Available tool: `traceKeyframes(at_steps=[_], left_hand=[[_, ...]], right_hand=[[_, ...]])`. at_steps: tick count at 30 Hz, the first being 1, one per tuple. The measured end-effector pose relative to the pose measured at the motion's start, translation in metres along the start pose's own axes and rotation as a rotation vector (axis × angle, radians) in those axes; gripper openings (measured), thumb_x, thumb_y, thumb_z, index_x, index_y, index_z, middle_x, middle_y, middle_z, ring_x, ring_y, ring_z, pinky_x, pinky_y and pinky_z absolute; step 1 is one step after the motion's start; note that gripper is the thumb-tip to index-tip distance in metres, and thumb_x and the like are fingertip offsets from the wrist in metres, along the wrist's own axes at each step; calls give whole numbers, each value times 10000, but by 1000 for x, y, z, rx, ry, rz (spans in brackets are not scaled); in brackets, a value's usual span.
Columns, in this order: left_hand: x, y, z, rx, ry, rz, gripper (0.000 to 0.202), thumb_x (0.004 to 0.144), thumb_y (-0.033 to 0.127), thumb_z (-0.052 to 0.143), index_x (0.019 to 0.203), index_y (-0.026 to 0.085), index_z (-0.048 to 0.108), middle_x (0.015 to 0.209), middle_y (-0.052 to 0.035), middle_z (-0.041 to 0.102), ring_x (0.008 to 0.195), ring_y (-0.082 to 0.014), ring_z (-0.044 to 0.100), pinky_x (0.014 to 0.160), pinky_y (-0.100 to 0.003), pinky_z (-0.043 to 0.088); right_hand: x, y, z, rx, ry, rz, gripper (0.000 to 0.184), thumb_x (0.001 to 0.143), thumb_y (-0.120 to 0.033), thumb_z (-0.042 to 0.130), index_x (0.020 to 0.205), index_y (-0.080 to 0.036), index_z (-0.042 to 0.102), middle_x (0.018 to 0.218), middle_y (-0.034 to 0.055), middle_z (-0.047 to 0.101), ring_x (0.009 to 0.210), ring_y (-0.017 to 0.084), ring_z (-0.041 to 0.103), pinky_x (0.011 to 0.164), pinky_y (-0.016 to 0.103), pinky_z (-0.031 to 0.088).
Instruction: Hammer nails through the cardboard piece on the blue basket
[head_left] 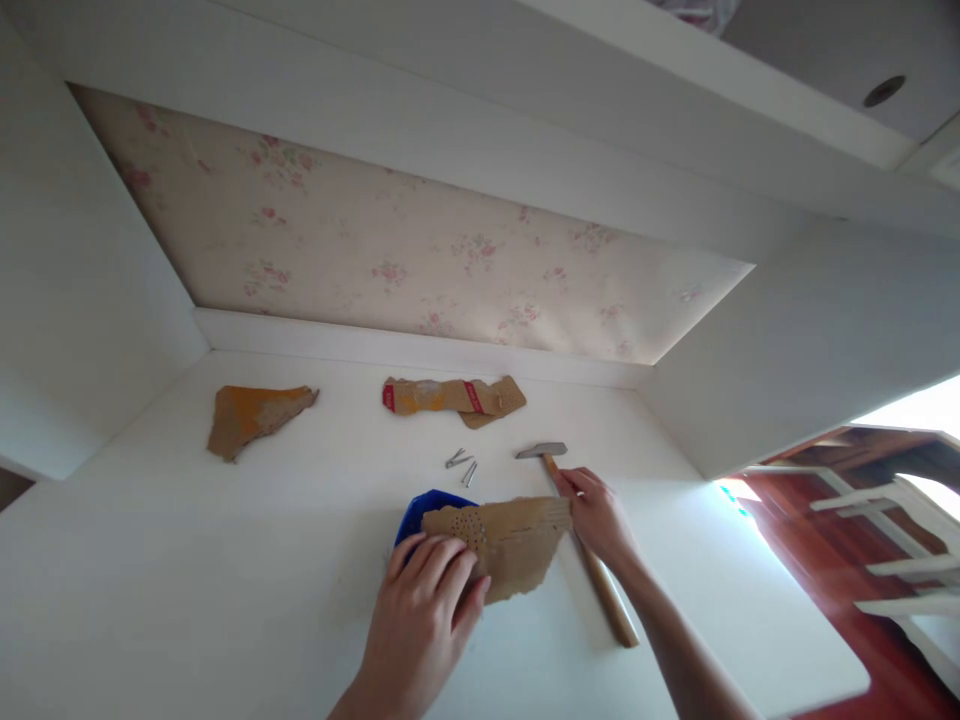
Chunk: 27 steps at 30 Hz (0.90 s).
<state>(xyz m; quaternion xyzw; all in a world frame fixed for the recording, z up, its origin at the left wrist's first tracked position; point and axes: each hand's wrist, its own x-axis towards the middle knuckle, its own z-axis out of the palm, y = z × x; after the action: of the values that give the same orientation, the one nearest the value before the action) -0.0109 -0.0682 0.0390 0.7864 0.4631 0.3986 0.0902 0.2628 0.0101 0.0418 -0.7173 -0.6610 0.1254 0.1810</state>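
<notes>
My left hand (420, 610) is curled over the left part of a torn piece of brown cardboard (525, 550), with several small holes punched near my fingertips. Under its left end shows a blue object (424, 507), mostly hidden by the cardboard and my fingers. Beside the cardboard's right edge, my right hand (600, 515) has its fingers closed over the handle of a hammer (600, 590), just below the metal head; the thumb is hidden. A few nails (459, 460) lie loose on the white tabletop (247, 590) beyond the cardboard.
Further back lie a torn cardboard scrap (255, 415) on the left and a longer strip with red print (450, 397). White side panels and a shelf (450, 110) enclose the surface before a floral-papered wall (420, 240). White furniture (892, 540) stands on the reddish floor at right.
</notes>
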Motion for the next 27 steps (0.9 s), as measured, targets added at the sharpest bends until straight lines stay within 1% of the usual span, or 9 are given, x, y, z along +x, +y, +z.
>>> traceKeyframes(at_steps=[2, 4, 7, 9, 13, 15, 18, 22, 27], left_hand=[[0, -2, 2, 13, 9, -9, 79, 915, 237, 586, 953, 227, 655, 941, -16, 699, 868, -208, 647, 905, -412, 422], [0, -3, 4, 13, 20, -10, 74, 907, 245, 597, 947, 225, 657, 936, -18, 699, 867, -214, 645, 886, -412, 425], [1, -4, 5, -3, 49, 14, 88, 911, 237, 589, 963, 225, 659, 940, -19, 707, 881, -214, 645, 888, -406, 418], [1, -5, 6, -13, 66, 37, 104, 912, 230, 587, 985, 227, 662, 945, -17, 713, 890, -212, 645, 888, -402, 416], [0, -6, 6, -22, 69, 38, 122, 903, 233, 601, 1003, 230, 671, 966, -29, 708, 912, -221, 641, 883, -406, 424], [-1, -6, 6, -28, 78, 34, 121, 901, 237, 601, 995, 228, 676, 970, -42, 701, 915, -224, 637, 880, -405, 433], [-2, -7, 5, -40, 107, 37, 108, 891, 227, 612, 974, 219, 681, 967, -51, 688, 918, -224, 628, 878, -399, 449], [-2, -9, 4, -56, 153, 60, 110, 873, 190, 617, 959, 216, 680, 955, -55, 682, 939, -219, 624, 914, -390, 467], [-5, -12, 3, -59, 183, 76, 131, 837, 185, 641, 952, 237, 680, 930, -48, 701, 888, -219, 640, 938, -429, 447]], right_hand=[[27, -7, -10, 32, -54, -57, 355, 943, -446, 457, 911, -233, 739, 851, 8, 736, 783, 177, 684, 711, 259, 508], [51, -12, -18, 32, -50, -58, 361, 968, -425, 441, 982, -203, 725, 763, 8, 729, 698, 170, 680, 673, 276, 514], [74, -25, -21, -15, -28, -98, 291, 986, -377, 486, 1005, -163, 682, 923, 46, 727, 799, 177, 676, 770, 355, 518], [77, -41, -12, -37, -100, -207, 236, 978, -342, 525, 978, -168, 684, 968, 41, 719, 851, 176, 669, 809, 365, 513], [70, -77, 17, -78, -333, -472, 188, 959, -249, 545, 1044, -233, 711, 1041, 30, 715, 890, 150, 669, 833, 289, 507], [71, -90, 28, -122, -419, -557, 181, 957, -266, 566, 1077, -219, 693, 1095, 39, 700, 956, 174, 662, 876, 343, 510], [80, -97, 41, -214, -479, -612, 197, 960, -312, 585, 1086, -179, 658, 1127, 57, 676, 987, 203, 652, 883, 426, 525], [90, -97, 55, -336, -494, -638, 217, 958, -314, 594, 1120, -177, 636, 1150, 63, 657, 980, 204, 653, 855, 419, 546], [89, -93, 70, -433, -492, -655, 245, 955, -312, 599, 1157, -175, 619, 1168, 68, 647, 976, 206, 654, 835, 413, 557]])
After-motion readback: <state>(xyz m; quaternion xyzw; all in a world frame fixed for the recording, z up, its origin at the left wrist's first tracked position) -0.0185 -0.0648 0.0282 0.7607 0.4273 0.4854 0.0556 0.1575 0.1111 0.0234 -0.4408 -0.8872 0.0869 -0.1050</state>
